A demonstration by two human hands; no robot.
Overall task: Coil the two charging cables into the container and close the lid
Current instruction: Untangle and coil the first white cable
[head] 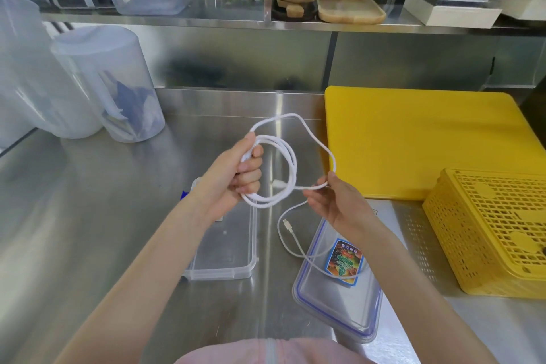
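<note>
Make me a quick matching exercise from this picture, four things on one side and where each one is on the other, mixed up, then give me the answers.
1. coil
2. lid
3. container
4. basket

A. on the counter, under the left arm
B. far right, partly on the yellow board
C. held in the left hand
D. under the thin cable

Pairs: 1-C, 2-D, 3-A, 4-B

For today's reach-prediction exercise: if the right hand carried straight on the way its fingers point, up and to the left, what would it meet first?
Most likely the coiled white cable gripped by the left hand, since the right hand already pinches its loose strand. Depth is unclear.
</note>
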